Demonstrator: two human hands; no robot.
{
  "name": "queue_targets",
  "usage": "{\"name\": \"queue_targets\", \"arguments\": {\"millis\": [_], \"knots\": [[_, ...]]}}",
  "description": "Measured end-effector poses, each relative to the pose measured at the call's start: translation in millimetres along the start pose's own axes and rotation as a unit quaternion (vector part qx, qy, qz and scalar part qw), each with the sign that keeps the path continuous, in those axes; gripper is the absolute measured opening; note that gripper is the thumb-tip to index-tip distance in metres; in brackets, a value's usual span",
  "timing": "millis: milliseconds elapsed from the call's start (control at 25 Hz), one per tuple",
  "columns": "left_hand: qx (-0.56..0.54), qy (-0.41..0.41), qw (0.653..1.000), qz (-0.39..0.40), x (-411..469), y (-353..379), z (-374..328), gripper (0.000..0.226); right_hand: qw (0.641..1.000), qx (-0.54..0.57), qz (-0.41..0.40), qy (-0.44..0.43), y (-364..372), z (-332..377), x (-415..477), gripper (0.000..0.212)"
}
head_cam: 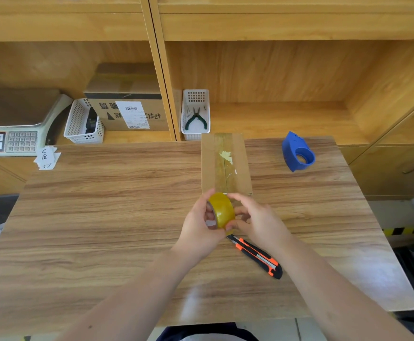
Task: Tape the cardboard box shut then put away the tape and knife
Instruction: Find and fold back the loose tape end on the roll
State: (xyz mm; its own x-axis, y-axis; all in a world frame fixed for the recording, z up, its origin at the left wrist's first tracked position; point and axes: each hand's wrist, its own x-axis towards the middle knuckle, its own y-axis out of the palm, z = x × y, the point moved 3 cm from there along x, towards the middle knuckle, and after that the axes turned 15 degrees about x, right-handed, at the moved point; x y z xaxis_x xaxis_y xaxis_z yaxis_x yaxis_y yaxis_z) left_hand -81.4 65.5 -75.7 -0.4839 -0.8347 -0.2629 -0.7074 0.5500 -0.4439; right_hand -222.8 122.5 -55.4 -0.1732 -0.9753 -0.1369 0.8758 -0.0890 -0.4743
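A narrow cardboard box (240, 163) lies on the wooden table (102, 217), with a strip of clear tape running down its top seam. Just in front of its near end I hold a yellowish roll of tape (222, 209) upright. My left hand (198, 227) grips the roll from the left with fingers in its core. My right hand (257, 220) pinches the roll's right side. An orange and black utility knife (259, 257) lies on the table under my right wrist, its tip toward the roll.
A blue tape dispenser (298, 152) stands at the table's back right. On the shelf behind are a white basket with pliers (195, 114), another white basket (83, 123), a labelled carton (129, 114) and a scale (9, 134). Paper slips (46, 157) lie at the back left.
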Motion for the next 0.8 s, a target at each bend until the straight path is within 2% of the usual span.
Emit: {"name": "queue_targets", "arguments": {"millis": [440,520,640,800], "knots": [[-0.036,-0.018,0.999,-0.011,0,-4,-3,0.089,0.998,0.022,-0.035,-0.047,-2,1,1,0.058],[-0.044,-0.017,0.999,-0.013,0,-4,-4,0.087,0.997,0.054,-0.044,-0.036,-5,-1,2,0.054],[-0.044,-0.013,0.999,-0.008,0,-3,-5,0.090,0.988,0.138,-0.073,-0.012,-10,-3,7,0.031],[-0.042,-0.002,0.999,-0.007,-1,0,-7,0.090,0.976,0.183,-0.115,-0.004,-12,2,14,0.008]]}}
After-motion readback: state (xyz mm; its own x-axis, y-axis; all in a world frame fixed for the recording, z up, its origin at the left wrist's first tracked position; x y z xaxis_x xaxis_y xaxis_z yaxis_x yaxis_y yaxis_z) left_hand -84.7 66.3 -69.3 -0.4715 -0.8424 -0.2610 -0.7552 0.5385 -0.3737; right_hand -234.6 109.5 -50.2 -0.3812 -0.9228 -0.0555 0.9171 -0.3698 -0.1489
